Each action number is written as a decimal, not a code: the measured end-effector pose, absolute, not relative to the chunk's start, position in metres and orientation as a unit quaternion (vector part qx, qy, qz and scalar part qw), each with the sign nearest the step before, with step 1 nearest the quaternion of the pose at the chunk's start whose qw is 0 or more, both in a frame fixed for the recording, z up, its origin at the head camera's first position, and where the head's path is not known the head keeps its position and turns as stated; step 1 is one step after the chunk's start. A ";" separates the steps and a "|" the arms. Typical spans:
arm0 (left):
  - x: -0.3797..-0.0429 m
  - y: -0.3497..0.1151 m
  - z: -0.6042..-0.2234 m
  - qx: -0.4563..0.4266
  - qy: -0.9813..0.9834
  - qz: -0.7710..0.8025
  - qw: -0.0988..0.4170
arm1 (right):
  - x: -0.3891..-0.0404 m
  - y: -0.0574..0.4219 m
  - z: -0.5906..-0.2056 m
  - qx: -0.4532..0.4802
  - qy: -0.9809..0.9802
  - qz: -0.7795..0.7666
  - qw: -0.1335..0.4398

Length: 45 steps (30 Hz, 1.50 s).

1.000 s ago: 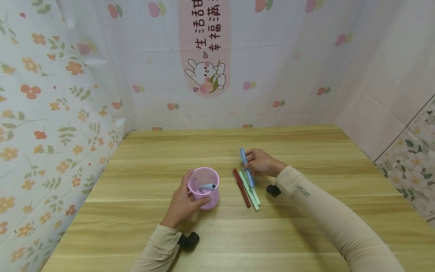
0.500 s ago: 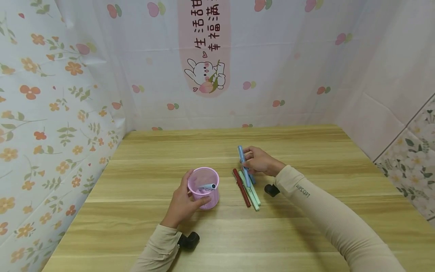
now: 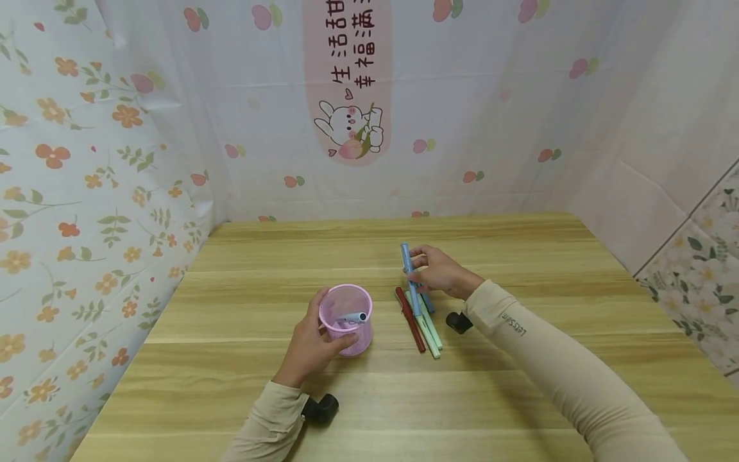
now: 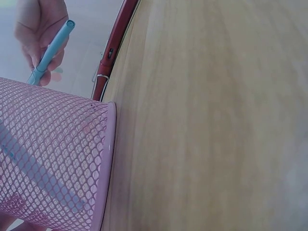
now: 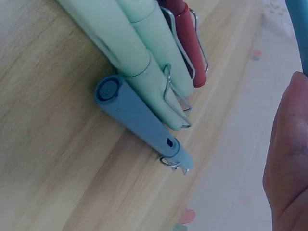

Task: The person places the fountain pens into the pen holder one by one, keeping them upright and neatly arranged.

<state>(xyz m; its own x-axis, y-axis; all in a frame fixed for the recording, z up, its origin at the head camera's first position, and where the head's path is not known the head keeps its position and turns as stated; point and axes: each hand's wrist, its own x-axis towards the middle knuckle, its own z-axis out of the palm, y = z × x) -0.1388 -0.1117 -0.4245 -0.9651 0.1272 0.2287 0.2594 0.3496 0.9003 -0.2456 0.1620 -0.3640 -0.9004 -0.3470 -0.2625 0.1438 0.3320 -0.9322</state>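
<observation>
My left hand [image 3: 312,350] grips the side of a pink mesh pen cup [image 3: 361,339], the thumb across its near wall. Inside leans a pale blue pen [image 3: 349,317], its end at the rim. To the right, my right hand [image 3: 441,271] pinches a blue pen [image 3: 416,304] by its middle, one end pointing up and away. In the left wrist view this held pen [image 4: 57,44] shows raised off the table. Below the right hand lie a second blue pen [image 5: 139,118], two mint green pens [image 5: 154,79] and a dark red pen [image 3: 412,325], side by side.
The wooden table [image 3: 260,256] reaches back to a printed cloth [image 3: 462,115] hung behind it. A flowered cloth [image 3: 110,212] hangs along the left side. Black wrist cameras [image 3: 321,410] sit on both forearms, close over the tabletop.
My right hand has carried the blue pen a little left and away, swinging it more upright and uncovering the second blue pen on the table. The left hand and cup stay put.
</observation>
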 end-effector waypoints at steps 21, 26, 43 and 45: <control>-0.139 -0.111 -0.425 -0.118 -0.824 -0.550 0.061 | -0.240 0.148 -0.358 -0.065 0.758 -0.614 0.211; -0.137 -0.114 -0.428 -0.114 -0.828 -0.546 0.057 | -0.237 0.143 -0.361 -0.062 0.743 -0.633 0.207; -0.139 -0.112 -0.425 -0.117 -0.823 -0.553 0.059 | -0.233 0.134 -0.350 -0.053 0.722 -0.659 0.205; -0.138 -0.112 -0.424 -0.116 -0.823 -0.552 0.058 | -0.232 0.133 -0.350 -0.051 0.721 -0.660 0.203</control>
<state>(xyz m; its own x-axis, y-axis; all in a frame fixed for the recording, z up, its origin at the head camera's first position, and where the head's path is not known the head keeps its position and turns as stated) -0.1385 -0.1116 -0.4244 -0.9661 0.1273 0.2244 0.2559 0.3628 0.8961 -0.2323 0.1333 -0.3497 -0.9122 -0.3423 -0.2251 0.1942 0.1225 -0.9733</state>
